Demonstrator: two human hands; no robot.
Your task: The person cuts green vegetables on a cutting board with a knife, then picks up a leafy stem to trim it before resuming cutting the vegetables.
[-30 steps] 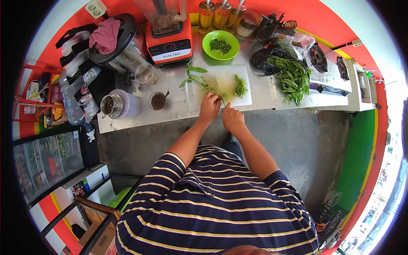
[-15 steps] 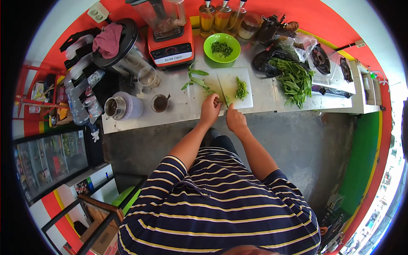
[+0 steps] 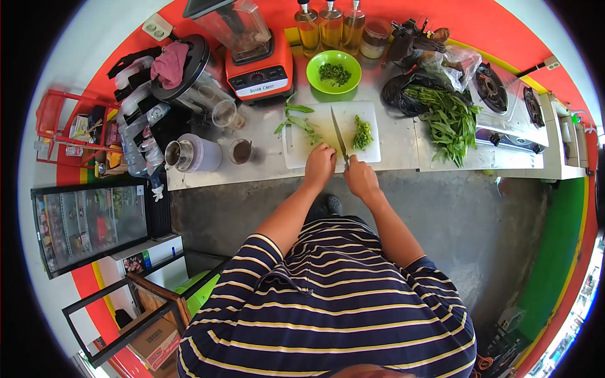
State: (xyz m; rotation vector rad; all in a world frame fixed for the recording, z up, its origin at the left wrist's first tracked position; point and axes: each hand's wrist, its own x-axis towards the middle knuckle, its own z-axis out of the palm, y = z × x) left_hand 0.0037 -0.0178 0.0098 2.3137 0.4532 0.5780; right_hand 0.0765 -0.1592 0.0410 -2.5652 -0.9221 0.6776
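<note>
My right hand (image 3: 362, 177) is closed around the handle of a knife (image 3: 338, 129), whose blade points away from me over the white cutting board (image 3: 293, 157). My left hand (image 3: 321, 165) rests at the board's near edge, just left of the knife, fingers curled; what they hold, if anything, is hidden. Right of the blade lies a small pile of chopped greens (image 3: 362, 133). Leafy green stems (image 3: 296, 120) spread over the board's left side and past its edge. Behind the board, a lime-green bowl (image 3: 312, 80) contains darker chopped leaves (image 3: 334, 74).
A red blender (image 3: 259, 79) stands behind left, near a cup of dark liquid (image 3: 241, 151) and a steel-topped container (image 3: 200, 154). Oil bottles (image 3: 331, 28) line the wall. Leafy greens (image 3: 449, 123) spill from a black bag at right, beside a gas stove (image 3: 495, 91).
The knife has turned so more of its blade shows, tip farther from me. My right hand sits slightly back from the board. The whole view has shifted a little.
</note>
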